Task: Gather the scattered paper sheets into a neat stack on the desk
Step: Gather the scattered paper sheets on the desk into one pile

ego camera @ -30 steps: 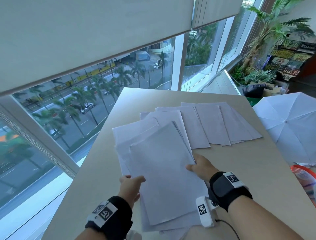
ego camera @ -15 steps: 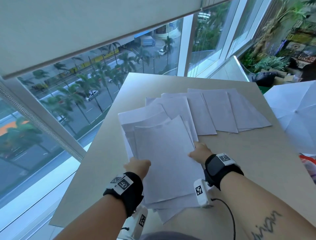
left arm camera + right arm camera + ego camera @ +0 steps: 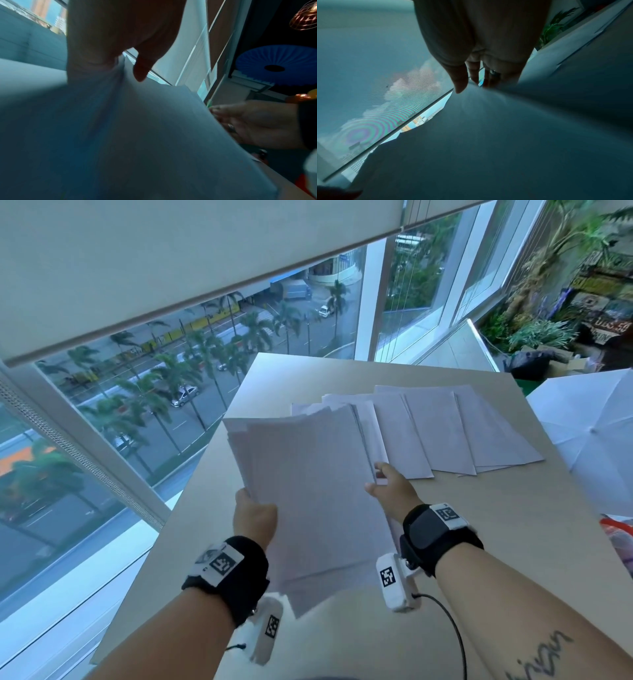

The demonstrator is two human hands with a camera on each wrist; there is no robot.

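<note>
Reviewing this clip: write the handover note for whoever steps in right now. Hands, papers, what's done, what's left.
Left hand: grips the left edge of the gathered sheets.
Right hand: grips their right edge, fingers under the paper.
Gathered sheets: a loose, uneven bundle raised and tilted over the desk, edges not aligned.
Remaining sheets: fanned flat across the far right of the desk.
Done: part of the spread collected.
Left: collect the fanned sheets, square the edges, set the stack down.
</note>
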